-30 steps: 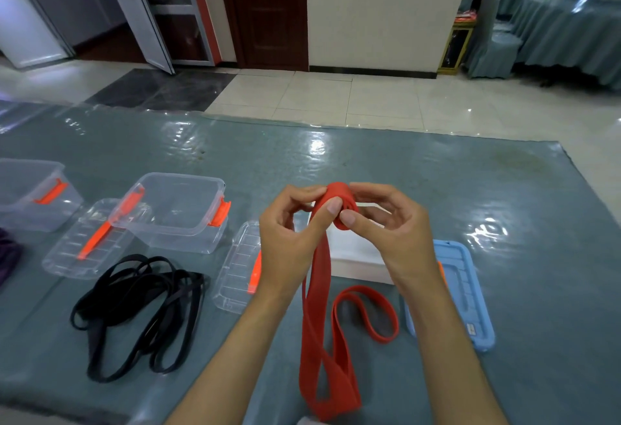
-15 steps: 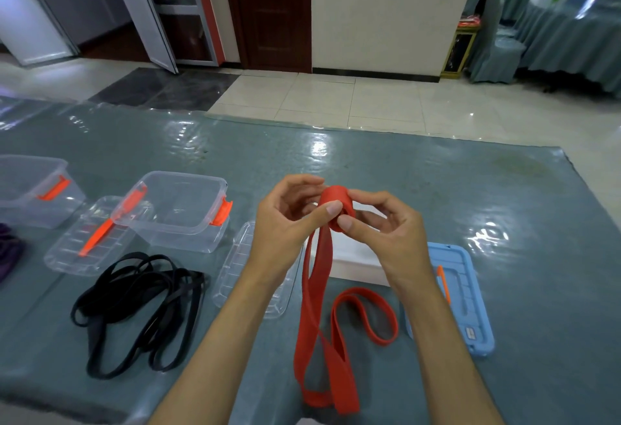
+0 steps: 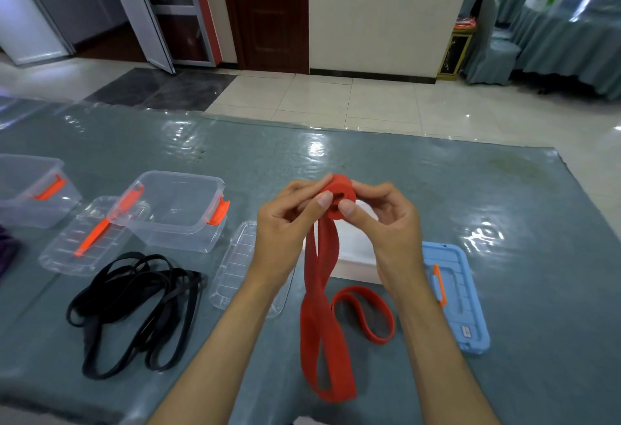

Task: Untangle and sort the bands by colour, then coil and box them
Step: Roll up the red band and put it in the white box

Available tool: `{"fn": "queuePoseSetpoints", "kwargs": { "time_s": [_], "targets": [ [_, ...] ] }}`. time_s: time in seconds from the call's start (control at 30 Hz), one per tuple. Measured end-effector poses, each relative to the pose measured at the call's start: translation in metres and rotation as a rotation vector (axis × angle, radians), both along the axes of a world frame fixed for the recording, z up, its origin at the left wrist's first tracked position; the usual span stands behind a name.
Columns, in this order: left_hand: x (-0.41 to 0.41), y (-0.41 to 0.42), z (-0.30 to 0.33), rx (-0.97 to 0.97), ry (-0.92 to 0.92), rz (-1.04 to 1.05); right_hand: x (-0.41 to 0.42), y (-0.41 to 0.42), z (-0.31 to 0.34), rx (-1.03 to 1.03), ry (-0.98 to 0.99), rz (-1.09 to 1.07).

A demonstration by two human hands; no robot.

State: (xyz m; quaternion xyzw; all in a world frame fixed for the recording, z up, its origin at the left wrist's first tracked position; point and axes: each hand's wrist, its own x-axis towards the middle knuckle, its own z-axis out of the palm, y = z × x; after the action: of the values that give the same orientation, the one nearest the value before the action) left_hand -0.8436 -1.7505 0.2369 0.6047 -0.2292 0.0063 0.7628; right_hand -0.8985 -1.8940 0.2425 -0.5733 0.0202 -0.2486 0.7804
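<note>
Both hands hold a wide red band above the table. Its upper end is rolled into a small coil pinched between my left hand and my right hand; the loose rest hangs down to the table. A second, thinner red band lies looped on the table beneath my right wrist. Several black bands lie in a loose pile at the left. A purple band shows at the far left edge. Behind my hands stands a white box, mostly hidden.
A clear open box with orange latches stands left of centre, another clear box further left. Two clear lids lie flat. A blue lid lies at the right. The grey-green table's far edge borders tiled floor.
The coil between my fingers has turned and grown a little, and the hanging tail of the red band has shortened and shifted slightly on the table.
</note>
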Motion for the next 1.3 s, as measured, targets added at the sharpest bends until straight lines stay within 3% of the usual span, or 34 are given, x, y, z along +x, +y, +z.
{"fn": "queuePoseSetpoints", "kwargs": {
  "time_s": [0.13, 0.23, 0.33, 0.5, 0.7, 0.9, 1.13, 1.3],
  "targets": [
    [-0.005, -0.002, 0.004, -0.104, 0.064, 0.044, 0.001, -0.005, 0.006, -0.014, 0.008, -0.006],
    [-0.015, -0.013, -0.002, -0.214, 0.109, 0.053, 0.002, 0.008, 0.005, -0.053, -0.114, -0.124],
    [-0.017, -0.014, -0.003, -0.17, 0.135, 0.007, 0.003, 0.019, 0.0, 0.039, -0.182, -0.203],
    [-0.006, 0.004, 0.002, -0.039, -0.017, 0.02, 0.002, 0.008, -0.004, 0.018, -0.133, -0.06],
    [-0.017, -0.002, 0.005, -0.22, 0.078, 0.106, -0.005, 0.012, 0.0, -0.101, -0.28, -0.112],
    [-0.016, 0.001, 0.014, -0.137, 0.03, 0.098, -0.01, 0.008, 0.007, -0.13, -0.098, -0.022],
    [-0.015, 0.015, 0.027, -0.068, 0.001, -0.094, -0.015, 0.02, 0.026, -0.054, -0.216, -0.12],
    [-0.012, 0.03, 0.041, -0.081, -0.041, -0.076, -0.021, 0.017, 0.034, -0.264, -0.128, -0.081]
  ]
}}
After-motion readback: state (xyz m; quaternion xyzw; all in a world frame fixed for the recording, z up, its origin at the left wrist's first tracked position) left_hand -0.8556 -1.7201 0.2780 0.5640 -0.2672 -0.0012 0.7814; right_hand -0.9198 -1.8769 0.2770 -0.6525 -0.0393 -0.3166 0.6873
